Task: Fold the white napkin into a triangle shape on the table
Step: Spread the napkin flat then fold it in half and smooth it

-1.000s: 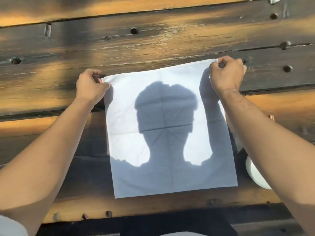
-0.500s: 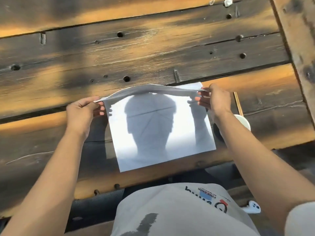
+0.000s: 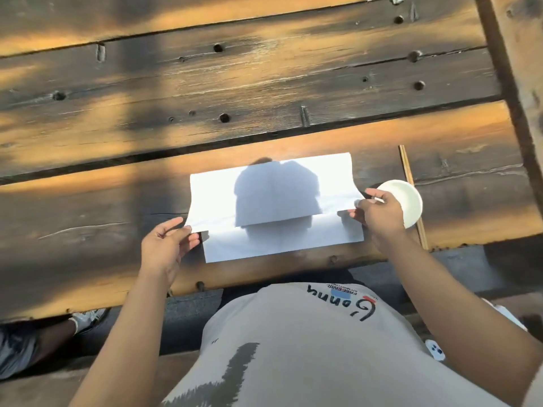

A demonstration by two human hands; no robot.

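The white napkin point(image 3: 273, 201) lies on the wooden table point(image 3: 235, 83) near its front edge, with its far half doubled over towards me. That upper layer hangs a little above the lower layer, and a strip of the lower layer shows along the near side. My left hand point(image 3: 166, 248) pinches the folded-over left corner between thumb and fingers. At the other end, my right hand point(image 3: 377, 212) pinches the right corner. My head's shadow falls across the middle of the cloth.
A small white bowl point(image 3: 407, 201) sits just right of the napkin, partly behind my right hand. A thin wooden stick point(image 3: 410, 183) lies under it, running front to back. The table's front edge point(image 3: 264, 277) is close below the napkin. Someone's shoe point(image 3: 88, 318) shows under the table at the left.
Both hands have carried the napkin's far edge up and over towards me, from flat on the table to doubled over the near half. The view has tilted down towards my body.
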